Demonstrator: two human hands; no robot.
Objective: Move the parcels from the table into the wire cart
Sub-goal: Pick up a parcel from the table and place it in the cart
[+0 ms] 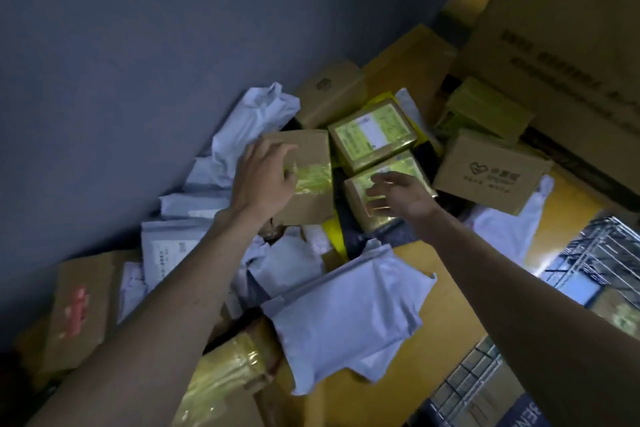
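Parcels lie heaped on a yellow table [450, 295] against a grey wall. My left hand [265, 180] rests with spread fingers on the left face of a brown taped box [313, 180]. My right hand [398, 194] hovers with loosely bent fingers over a small box wrapped in yellow tape [388, 198], and I cannot tell whether it touches. Another taped box with a label [372, 133] lies just behind. The wire cart [602, 253] shows at the right edge.
White poly mailers [346, 315] cover the near table. A printed brown box [491, 177] and large cartons [568, 45] stand at the back right. A flat carton with red print [79, 312] lies at the left. A taped bundle [228, 374] sits near me.
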